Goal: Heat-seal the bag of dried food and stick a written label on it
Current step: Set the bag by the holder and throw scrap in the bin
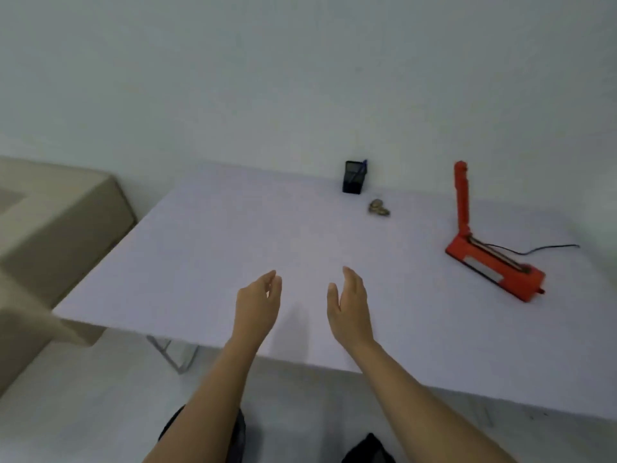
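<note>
Toward the far edge of the bench (233,245), a little right of its middle, lies the small bag of dried food (379,208). It is too small and blurred to tell which way its mouth faces. Just behind it, by the far edge, stands a black pen holder (353,178) with a blue pen (365,163) in it. Well off toward the right edge sits the red heat sealer (497,265), with its pressing arm (461,195) lifted upright and its cord (551,247) trailing off to the right.

Your left hand (257,302) and right hand (350,305) hover over the near edge with palms turned toward each other. The fingers (272,279) are straight and relaxed, holding nothing and touching nothing. Both hands are well apart from the bag.

The step in hand looks to be fetching the bag. Reach with your right hand, since it is on the side of both the bag and the sealer. Pinch the bag near its open top rather than across its belly, so the contents settle downward and the mouth lies flat and free of crumbs. The sealer's arm is up, so you can carry the bag straight to the bar. Lay the mouth squarely across the strip and smooth out any wrinkles with your left hand before you press. As you reach, keep clear of the pen holder, and mind the cord beside the sealer.
</note>
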